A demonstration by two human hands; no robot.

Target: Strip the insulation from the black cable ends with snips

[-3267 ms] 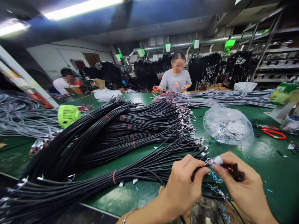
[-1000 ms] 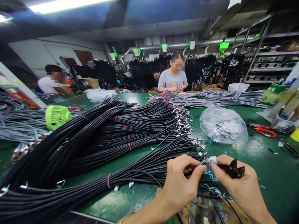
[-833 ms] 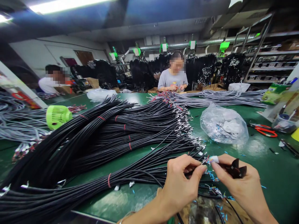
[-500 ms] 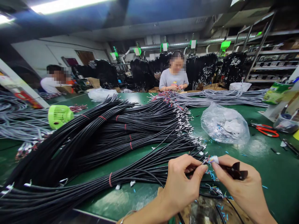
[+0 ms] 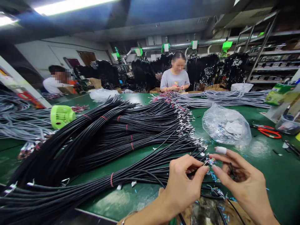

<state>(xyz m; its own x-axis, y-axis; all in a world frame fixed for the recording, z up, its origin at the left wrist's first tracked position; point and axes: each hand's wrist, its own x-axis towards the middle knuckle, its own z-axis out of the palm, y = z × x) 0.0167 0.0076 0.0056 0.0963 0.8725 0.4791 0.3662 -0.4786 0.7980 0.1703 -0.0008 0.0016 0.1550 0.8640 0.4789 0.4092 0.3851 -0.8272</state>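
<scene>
My left hand [image 5: 185,181] pinches a black cable near its stripped end, between thumb and forefinger. Thin coloured wires [image 5: 211,161] fan out from that end. Close to them on the right is my right hand [image 5: 241,181], its thumb and fingertips apart, with a white wrap [image 5: 220,150] on one finger. A small dark hand tool [image 5: 232,172] sits in the palm of this hand, mostly hidden by the fingers, so its kind is unclear. Left of my hands lie bundles of black cables [image 5: 103,150] tied with red bands, their white-tipped ends pointing right.
A clear plastic bag of scraps [image 5: 226,125] stands beyond my right hand. Red-handled pliers [image 5: 269,132] lie at the right. Grey cables [image 5: 225,98] and a green fan [image 5: 62,116] are farther back. A co-worker [image 5: 175,75] sits across the green table [image 5: 262,153].
My right fingers have come off the wires and spread, with the wrapped finger lifting upward. The dark tool has turned deeper into the palm. The left hand keeps its pinch on the cable.
</scene>
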